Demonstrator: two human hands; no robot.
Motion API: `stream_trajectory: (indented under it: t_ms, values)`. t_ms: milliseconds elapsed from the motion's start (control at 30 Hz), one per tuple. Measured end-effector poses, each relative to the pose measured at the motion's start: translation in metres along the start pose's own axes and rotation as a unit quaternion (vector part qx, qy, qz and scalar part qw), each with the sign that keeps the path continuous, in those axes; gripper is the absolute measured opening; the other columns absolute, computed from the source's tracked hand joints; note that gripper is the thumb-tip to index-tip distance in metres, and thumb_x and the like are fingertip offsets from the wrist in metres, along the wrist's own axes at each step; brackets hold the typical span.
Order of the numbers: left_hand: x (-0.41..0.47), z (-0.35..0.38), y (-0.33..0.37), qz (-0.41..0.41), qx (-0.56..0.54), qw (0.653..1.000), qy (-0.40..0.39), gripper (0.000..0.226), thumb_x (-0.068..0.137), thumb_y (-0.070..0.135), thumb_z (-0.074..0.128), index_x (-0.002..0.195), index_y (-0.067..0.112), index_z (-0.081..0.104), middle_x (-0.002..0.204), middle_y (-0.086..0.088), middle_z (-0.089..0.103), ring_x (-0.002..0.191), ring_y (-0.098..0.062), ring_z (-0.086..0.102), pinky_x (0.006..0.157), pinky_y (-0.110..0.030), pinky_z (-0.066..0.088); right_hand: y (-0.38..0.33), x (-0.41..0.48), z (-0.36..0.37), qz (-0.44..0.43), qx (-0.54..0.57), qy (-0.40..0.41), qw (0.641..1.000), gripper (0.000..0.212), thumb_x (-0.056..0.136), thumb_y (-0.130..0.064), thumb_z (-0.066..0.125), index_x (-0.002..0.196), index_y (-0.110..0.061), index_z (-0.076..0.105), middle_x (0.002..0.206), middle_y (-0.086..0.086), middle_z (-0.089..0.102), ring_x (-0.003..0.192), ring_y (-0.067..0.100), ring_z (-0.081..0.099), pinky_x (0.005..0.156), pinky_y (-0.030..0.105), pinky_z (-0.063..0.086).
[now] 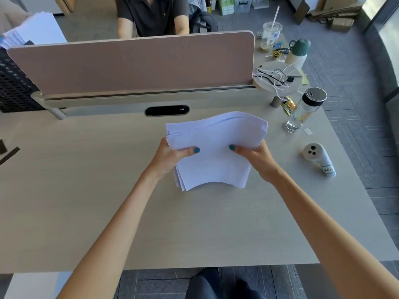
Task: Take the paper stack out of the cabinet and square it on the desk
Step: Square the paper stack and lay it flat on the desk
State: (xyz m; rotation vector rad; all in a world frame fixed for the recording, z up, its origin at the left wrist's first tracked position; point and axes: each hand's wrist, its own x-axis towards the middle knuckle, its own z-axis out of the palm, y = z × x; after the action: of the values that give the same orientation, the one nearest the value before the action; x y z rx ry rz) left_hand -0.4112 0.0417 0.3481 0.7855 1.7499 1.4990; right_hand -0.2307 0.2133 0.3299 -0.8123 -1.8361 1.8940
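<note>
A white paper stack [214,137] is over the middle of the pale desk [90,190], its sheets fanned unevenly at the edges. My left hand [172,157] grips the stack's left side with the thumb on top. My right hand [257,158] grips the right side the same way. The stack bows upward at its far end and its near edge curves; I cannot tell whether it touches the desk. No cabinet is in view.
A pink divider panel [133,63] runs along the desk's far side, with a person seated behind it. A clear water bottle [304,111], a white handheld controller [319,159], a small round shelf with cables [278,79] and a green-capped flask [299,50] stand at the right. A black mesh basket [15,87] and loose paper [34,29] are at far left.
</note>
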Motion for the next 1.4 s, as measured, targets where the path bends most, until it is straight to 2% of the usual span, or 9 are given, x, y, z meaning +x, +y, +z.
stream_trajectory:
  t_ms: [200, 400, 700, 833, 967, 1067, 1133, 1300, 1400]
  values:
    - [0.000, -0.014, -0.008, -0.005, -0.073, 0.997, 0.022, 0.078, 0.059, 0.016, 0.085, 0.128, 0.009, 0.049, 0.128, -0.008, 0.064, 0.115, -0.022, 0.064, 0.095, -0.036, 0.053, 0.006, 0.001, -0.005, 0.038, -0.015, -0.010, 0.999, 0.029, 0.070, -0.012, 0.074, 0.098, -0.008, 0.070, 0.102, 0.022, 0.071, 0.090, 0.023, 0.067, 0.085, 0.052, 0.053]
    - [-0.002, -0.020, 0.001, -0.027, -0.010, 0.999, -0.038, 0.066, 0.054, 0.032, 0.080, 0.113, 0.023, 0.052, 0.103, 0.004, 0.060, 0.082, -0.002, 0.063, 0.067, -0.012, 0.049, 0.001, 0.005, -0.013, 0.034, -0.008, -0.094, 0.995, 0.045, 0.072, -0.007, 0.074, 0.116, -0.010, 0.066, 0.118, 0.017, 0.069, 0.111, 0.029, 0.066, 0.091, 0.039, 0.054]
    - [-0.012, 0.002, 0.009, 0.030, -0.069, 0.991, 0.107, 0.057, 0.067, 0.070, 0.066, 0.093, 0.021, 0.057, 0.097, 0.003, 0.068, 0.094, -0.021, 0.060, 0.082, -0.033, 0.042, -0.005, 0.006, -0.017, 0.021, -0.009, -0.101, 0.995, 0.047, 0.070, -0.007, 0.074, 0.116, -0.010, 0.067, 0.117, 0.013, 0.071, 0.107, 0.023, 0.068, 0.088, 0.034, 0.055]
    - [-0.014, 0.017, 0.020, 0.023, -0.093, 0.983, 0.158, 0.045, 0.088, 0.051, 0.046, 0.090, 0.007, 0.055, 0.093, -0.002, 0.066, 0.085, -0.021, 0.058, 0.077, -0.035, 0.041, -0.005, 0.004, -0.013, 0.015, -0.001, -0.097, 0.995, 0.044, 0.074, 0.002, 0.073, 0.116, -0.009, 0.067, 0.116, 0.013, 0.071, 0.103, 0.018, 0.069, 0.085, 0.028, 0.056]
    - [-0.015, 0.019, 0.023, 0.009, -0.121, 0.977, 0.174, 0.028, 0.088, 0.033, 0.044, 0.079, 0.007, 0.049, 0.085, -0.004, 0.061, 0.076, -0.019, 0.056, 0.070, -0.034, 0.037, -0.002, 0.003, -0.014, 0.021, 0.000, -0.091, 0.996, 0.038, 0.077, 0.004, 0.071, 0.113, -0.008, 0.068, 0.113, 0.011, 0.072, 0.097, 0.014, 0.069, 0.081, 0.024, 0.056]
    - [-0.010, 0.008, 0.014, 0.022, -0.126, 0.986, 0.111, 0.037, 0.084, 0.050, 0.055, 0.081, 0.013, 0.051, 0.093, -0.003, 0.061, 0.086, -0.021, 0.056, 0.077, -0.036, 0.038, 0.001, 0.003, -0.014, 0.027, 0.003, -0.088, 0.996, 0.036, 0.077, 0.002, 0.072, 0.111, -0.009, 0.069, 0.106, 0.004, 0.074, 0.094, 0.012, 0.070, 0.077, 0.022, 0.055]
    - [-0.008, -0.005, 0.008, 0.020, -0.104, 0.994, 0.029, 0.062, 0.066, 0.069, 0.068, 0.101, 0.020, 0.057, 0.109, 0.000, 0.064, 0.103, -0.018, 0.060, 0.085, -0.029, 0.045, 0.001, 0.004, -0.015, 0.023, 0.007, -0.086, 0.996, 0.037, 0.075, -0.002, 0.072, 0.111, -0.009, 0.068, 0.104, 0.003, 0.073, 0.094, 0.012, 0.070, 0.077, 0.022, 0.055]
    - [-0.002, -0.018, -0.002, -0.038, -0.003, 0.997, -0.066, 0.072, 0.057, 0.031, 0.079, 0.125, 0.027, 0.056, 0.105, 0.004, 0.067, 0.094, -0.007, 0.065, 0.079, -0.017, 0.050, -0.003, 0.008, -0.016, 0.041, -0.019, -0.117, 0.992, 0.036, 0.073, -0.005, 0.068, 0.109, -0.009, 0.069, 0.108, 0.015, 0.073, 0.094, 0.013, 0.068, 0.080, 0.025, 0.055]
    - [0.002, -0.013, -0.005, -0.069, 0.012, 0.991, -0.117, 0.058, 0.064, 0.019, 0.078, 0.120, 0.018, 0.065, 0.108, 0.007, 0.073, 0.097, -0.003, 0.068, 0.078, -0.014, 0.051, -0.008, 0.012, -0.022, 0.079, -0.032, -0.173, 0.981, 0.038, 0.075, 0.001, 0.068, 0.108, -0.019, 0.070, 0.107, 0.001, 0.074, 0.097, 0.008, 0.068, 0.080, 0.017, 0.054]
